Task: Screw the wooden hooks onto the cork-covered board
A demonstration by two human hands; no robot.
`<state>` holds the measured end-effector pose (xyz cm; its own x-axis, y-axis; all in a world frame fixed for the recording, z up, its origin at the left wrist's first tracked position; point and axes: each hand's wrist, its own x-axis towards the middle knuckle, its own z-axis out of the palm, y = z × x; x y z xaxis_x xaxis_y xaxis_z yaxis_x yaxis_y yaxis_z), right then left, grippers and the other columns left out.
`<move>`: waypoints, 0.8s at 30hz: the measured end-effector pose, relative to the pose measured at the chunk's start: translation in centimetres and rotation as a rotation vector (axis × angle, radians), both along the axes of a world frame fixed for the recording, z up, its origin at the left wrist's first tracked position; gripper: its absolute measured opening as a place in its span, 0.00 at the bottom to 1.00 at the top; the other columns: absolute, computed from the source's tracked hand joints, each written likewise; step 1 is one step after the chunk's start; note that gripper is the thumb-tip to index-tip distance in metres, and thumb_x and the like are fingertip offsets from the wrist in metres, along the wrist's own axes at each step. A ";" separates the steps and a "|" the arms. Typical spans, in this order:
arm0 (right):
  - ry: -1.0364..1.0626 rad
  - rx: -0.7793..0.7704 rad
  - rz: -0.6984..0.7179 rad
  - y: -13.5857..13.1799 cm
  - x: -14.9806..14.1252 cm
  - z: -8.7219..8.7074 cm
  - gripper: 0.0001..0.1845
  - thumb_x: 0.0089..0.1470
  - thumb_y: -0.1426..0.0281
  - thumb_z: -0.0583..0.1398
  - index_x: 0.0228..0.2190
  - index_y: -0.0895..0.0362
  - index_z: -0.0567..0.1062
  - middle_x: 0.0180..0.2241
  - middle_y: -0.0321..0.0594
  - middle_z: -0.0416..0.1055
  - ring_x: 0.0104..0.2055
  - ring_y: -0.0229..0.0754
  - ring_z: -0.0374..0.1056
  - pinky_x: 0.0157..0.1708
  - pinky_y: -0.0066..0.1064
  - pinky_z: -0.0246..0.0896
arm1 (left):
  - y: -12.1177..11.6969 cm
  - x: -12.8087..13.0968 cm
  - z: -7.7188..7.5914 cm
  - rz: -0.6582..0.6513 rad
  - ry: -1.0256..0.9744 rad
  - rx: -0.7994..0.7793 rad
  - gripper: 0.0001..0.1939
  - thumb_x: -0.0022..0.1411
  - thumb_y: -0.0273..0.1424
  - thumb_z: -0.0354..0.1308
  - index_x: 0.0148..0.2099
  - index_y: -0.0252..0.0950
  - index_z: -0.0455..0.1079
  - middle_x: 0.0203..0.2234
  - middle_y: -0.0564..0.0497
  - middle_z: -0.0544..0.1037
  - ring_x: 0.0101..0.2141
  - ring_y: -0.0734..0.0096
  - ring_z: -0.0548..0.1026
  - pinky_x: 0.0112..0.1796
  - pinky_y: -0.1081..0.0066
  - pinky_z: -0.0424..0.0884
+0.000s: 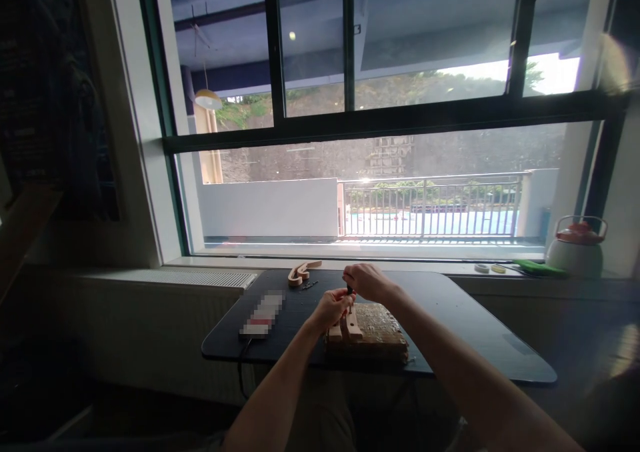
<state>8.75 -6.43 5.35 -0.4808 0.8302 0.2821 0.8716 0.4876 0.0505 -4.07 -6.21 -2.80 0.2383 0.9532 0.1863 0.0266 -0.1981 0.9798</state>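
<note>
The textured block [385,324] lies nearest you on the desk [465,315], with the light wooden piece [354,327] on its left part, long axis running roughly away from you; the dark tool [350,290] stands roughly upright above that piece's far end, in line with it; your right hand [369,283] is above, its fingers closed round the tool's top; your left hand [330,309] is lower and nearer the piece, its fingers drawn together beside the tool, though you cannot tell what they pinch, and it partly hides the far end; a blurred item [263,315] lies to the left; beyond are small dark parts [310,285] and curved wooden pieces [300,275]; a kettle [576,251] stands far right.
</note>
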 end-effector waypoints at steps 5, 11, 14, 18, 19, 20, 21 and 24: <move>0.012 0.026 -0.056 0.3 -0.5 -0.6 0.16 0.58 0.61 0.53 0.41 0.59 0.70 0.38 0.40 0.70 0.38 0.39 0.67 0.39 0.38 0.64 | 0.0 -0.1 0.0 0.018 0.010 0.000 0.15 0.50 0.36 0.61 0.35 0.28 0.73 0.11 0.58 0.64 0.13 0.84 0.57 0.16 0.79 0.50; -0.015 0.027 0.007 -0.2 0.4 0.7 0.15 0.58 0.62 0.54 0.40 0.59 0.71 0.37 0.39 0.70 0.37 0.38 0.68 0.38 0.37 0.65 | -0.1 0.1 0.4 -0.008 0.045 0.021 0.14 0.51 0.36 0.60 0.35 0.29 0.72 0.10 0.59 0.62 0.12 0.84 0.55 0.15 0.79 0.48; -0.014 0.027 0.034 -0.3 0.3 0.5 0.14 0.58 0.62 0.54 0.40 0.59 0.71 0.38 0.40 0.70 0.37 0.38 0.67 0.38 0.37 0.64 | 0.1 0.0 0.1 -0.015 0.050 0.014 0.12 0.53 0.35 0.58 0.35 0.29 0.71 0.11 0.59 0.62 0.11 0.85 0.55 0.14 0.79 0.48; 0.008 0.037 -0.010 0.3 -0.4 -0.6 0.15 0.58 0.62 0.54 0.42 0.59 0.70 0.40 0.41 0.70 0.39 0.40 0.67 0.40 0.39 0.64 | 0.5 0.0 -0.5 -0.006 0.054 -0.005 0.11 0.54 0.34 0.57 0.36 0.30 0.70 0.11 0.60 0.63 0.11 0.85 0.55 0.14 0.80 0.47; 0.015 0.043 -0.029 0.4 -0.6 -0.9 0.15 0.58 0.62 0.54 0.42 0.59 0.70 0.40 0.41 0.70 0.39 0.40 0.67 0.40 0.39 0.64 | 0.5 -0.1 -0.5 -0.003 0.056 -0.007 0.11 0.54 0.34 0.57 0.36 0.30 0.70 0.11 0.60 0.63 0.11 0.85 0.54 0.14 0.80 0.47; 0.021 0.049 -0.048 0.5 -0.7 -1.0 0.16 0.58 0.62 0.54 0.42 0.59 0.70 0.40 0.41 0.70 0.39 0.40 0.67 0.40 0.39 0.64 | 0.6 -0.1 -0.5 -0.001 0.059 -0.007 0.11 0.54 0.34 0.57 0.36 0.30 0.70 0.11 0.60 0.63 0.11 0.86 0.54 0.14 0.80 0.46; 0.026 0.055 -0.065 0.6 -0.8 -1.1 0.16 0.58 0.62 0.54 0.42 0.59 0.70 0.39 0.41 0.70 0.39 0.40 0.67 0.40 0.39 0.64 | 0.6 -0.1 -0.5 0.001 0.061 -0.006 0.11 0.54 0.34 0.57 0.36 0.30 0.70 0.11 0.60 0.63 0.11 0.86 0.53 0.14 0.80 0.46; 0.024 0.059 -0.078 0.7 -0.6 -0.7 0.16 0.58 0.61 0.54 0.41 0.60 0.70 0.38 0.41 0.70 0.38 0.40 0.67 0.39 0.39 0.64 | 0.4 0.0 -0.1 0.001 0.068 0.005 0.11 0.54 0.34 0.57 0.36 0.30 0.70 0.11 0.60 0.63 0.11 0.86 0.54 0.14 0.80 0.48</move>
<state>8.14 -5.78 4.63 -0.4083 0.8464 0.3420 0.9079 0.4154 0.0558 -4.09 -5.85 -2.95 0.2499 0.9524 0.1744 0.0933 -0.2030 0.9747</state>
